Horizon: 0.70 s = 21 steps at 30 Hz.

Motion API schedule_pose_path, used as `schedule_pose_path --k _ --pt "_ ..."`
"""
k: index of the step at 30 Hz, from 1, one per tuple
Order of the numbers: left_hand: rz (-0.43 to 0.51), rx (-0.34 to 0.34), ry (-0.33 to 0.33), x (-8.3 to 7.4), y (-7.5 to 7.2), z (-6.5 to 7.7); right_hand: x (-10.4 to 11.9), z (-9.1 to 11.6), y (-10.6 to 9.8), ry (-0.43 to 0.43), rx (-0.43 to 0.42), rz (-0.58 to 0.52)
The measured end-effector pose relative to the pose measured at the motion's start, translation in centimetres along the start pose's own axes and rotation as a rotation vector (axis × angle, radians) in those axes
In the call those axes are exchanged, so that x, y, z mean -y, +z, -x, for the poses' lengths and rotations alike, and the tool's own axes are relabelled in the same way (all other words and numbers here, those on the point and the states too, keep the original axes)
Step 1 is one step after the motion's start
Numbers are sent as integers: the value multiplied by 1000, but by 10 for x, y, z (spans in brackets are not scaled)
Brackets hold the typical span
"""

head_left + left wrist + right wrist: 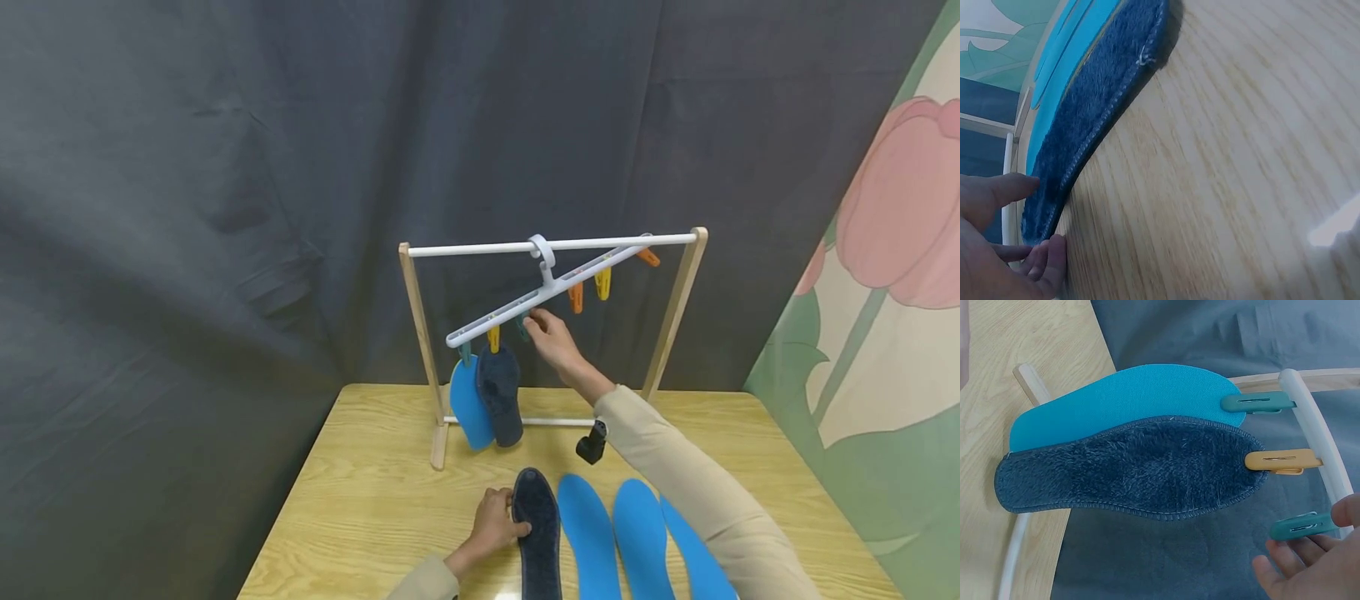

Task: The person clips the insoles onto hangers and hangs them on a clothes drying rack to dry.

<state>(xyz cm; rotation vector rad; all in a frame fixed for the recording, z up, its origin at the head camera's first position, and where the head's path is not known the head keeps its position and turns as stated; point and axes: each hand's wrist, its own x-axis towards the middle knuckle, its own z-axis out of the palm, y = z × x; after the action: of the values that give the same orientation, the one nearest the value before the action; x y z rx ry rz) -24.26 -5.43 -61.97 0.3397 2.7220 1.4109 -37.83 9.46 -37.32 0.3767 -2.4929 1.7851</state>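
My right hand (551, 337) is up at the tilted white hanger (547, 287), pinching a green clothespin (1302, 526) between thumb and fingers. Left of it a dark fuzzy insole (1129, 469) hangs from a yellow clothespin (1282, 460). Beside that, a blue insole (1129, 400) hangs from another green clothespin (1259, 402). Down on the table, my left hand (495, 521) holds the edge of a second dark fuzzy insole (536, 533). Its thumb lies on the pile and its fingers are at the side edge, as the left wrist view shows.
Several blue insoles (588, 533) lie right of the dark one on the wooden table (360, 492). The hanger hooks over a rack's white bar (472, 249). Orange clothespins (575, 297) and a yellow clothespin (603, 283) hang on its right half. Behind is a dark curtain (300, 167).
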Motion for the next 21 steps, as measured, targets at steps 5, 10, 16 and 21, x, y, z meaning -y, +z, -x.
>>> schedule_pose_path --k 5,10,16,21 --pt "-71 -71 -1 -1 8 1 1 -2 4 16 10 -4" --pt "-114 -122 -39 -3 11 2 2 -3 9 27 4 -15" --pt "-82 -135 -119 -8 11 1 4 -1 10 27 -16 -30" --pt "-57 -118 -184 -10 9 1 5 0 9 20 7 -28"
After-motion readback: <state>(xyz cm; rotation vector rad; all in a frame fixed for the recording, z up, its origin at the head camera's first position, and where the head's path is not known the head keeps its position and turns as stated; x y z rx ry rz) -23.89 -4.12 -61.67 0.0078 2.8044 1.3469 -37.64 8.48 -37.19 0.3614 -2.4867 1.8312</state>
